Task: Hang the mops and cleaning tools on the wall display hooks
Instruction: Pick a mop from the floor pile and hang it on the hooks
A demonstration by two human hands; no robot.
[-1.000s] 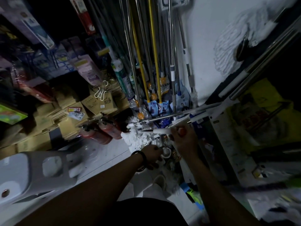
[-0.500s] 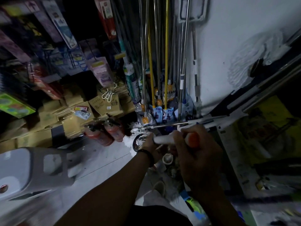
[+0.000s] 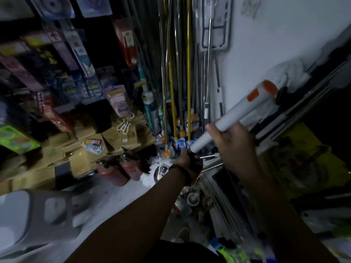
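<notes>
Now right hand [image 3: 232, 147] grips white mop handle [image 3: 233, 115]; left hand [image 3: 187, 160] clasps mop head [image 3: 159, 168].

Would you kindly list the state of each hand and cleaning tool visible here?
Right hand: closed around the white handle.
White handle: lifted, tilted, orange end uppermost.
Left hand: gripping low near the mop head.
Mop head: down by the floor.
Yellow poles: upright against the wall.
</notes>
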